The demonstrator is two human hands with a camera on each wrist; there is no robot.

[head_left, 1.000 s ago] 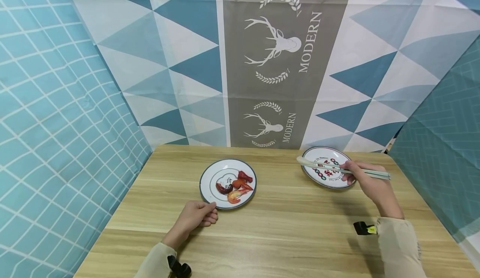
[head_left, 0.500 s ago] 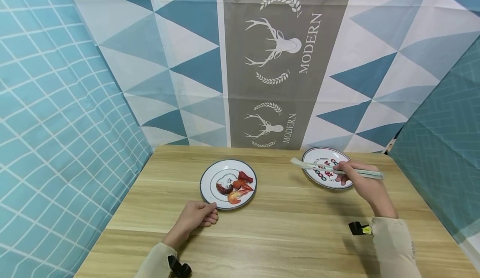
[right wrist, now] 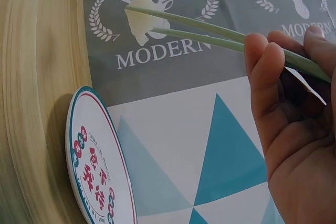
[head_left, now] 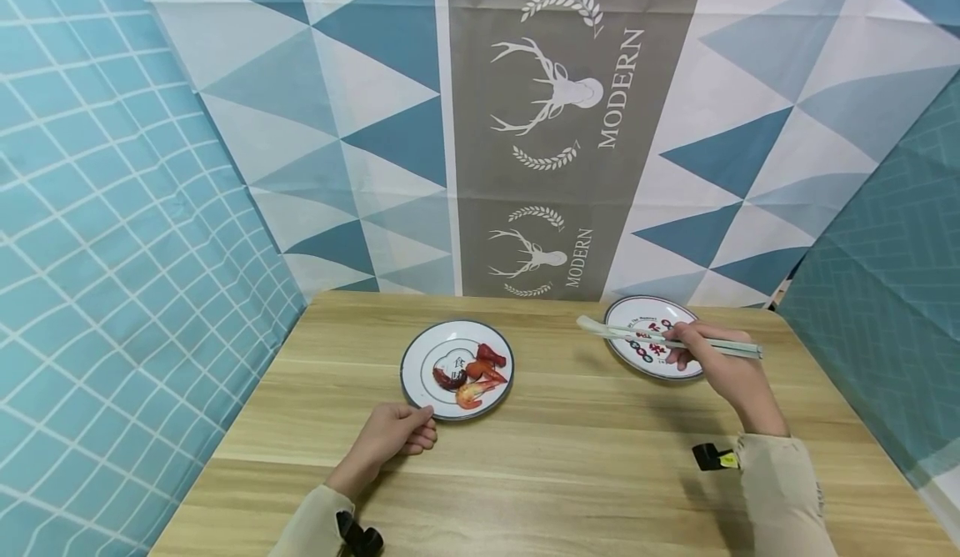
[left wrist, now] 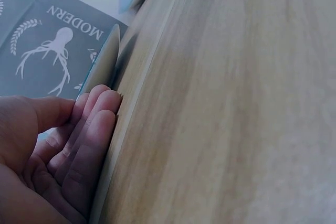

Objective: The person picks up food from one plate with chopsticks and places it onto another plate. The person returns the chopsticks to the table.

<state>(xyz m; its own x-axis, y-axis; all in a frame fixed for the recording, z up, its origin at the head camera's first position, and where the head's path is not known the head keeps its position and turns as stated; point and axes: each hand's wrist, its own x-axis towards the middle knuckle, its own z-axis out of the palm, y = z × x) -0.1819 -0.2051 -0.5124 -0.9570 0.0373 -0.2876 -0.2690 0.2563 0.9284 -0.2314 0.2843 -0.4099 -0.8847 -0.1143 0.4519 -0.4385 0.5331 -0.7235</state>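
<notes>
My left hand (head_left: pixel 393 436) pinches the near-left rim of a white, blue-edged plate (head_left: pixel 423 357) between thumb and fingers; in the left wrist view the plate shows edge-on. On that plate lie an orange shrimp (head_left: pixel 476 392), a dark red curved piece (head_left: pixel 448 378) and other red-orange food pieces (head_left: pixel 490 353). My right hand (head_left: pixel 727 373) holds a pair of pale green chopsticks (right wrist: pixel 210 29). Between their tips, in the right wrist view, is a thin, whitish, irregular piece (right wrist: pixel 138 20); its kind is unclear. The chopsticks pass above a second plate (head_left: pixel 637 363) with red lettering.
Both plates stand on a wooden table (head_left: pixel 555 474), the lettered one at the back right. A patterned backdrop (head_left: pixel 525 165) rises behind the table. Tiled-pattern sheets flank it, a light blue one (head_left: pixel 97 207) on the left and a teal one (head_left: pixel 885 273) on the right.
My right hand has shifted slightly left with the chopsticks, so their tips now reach past the left rim of the lettered plate. My left hand and its plate have stayed put.
</notes>
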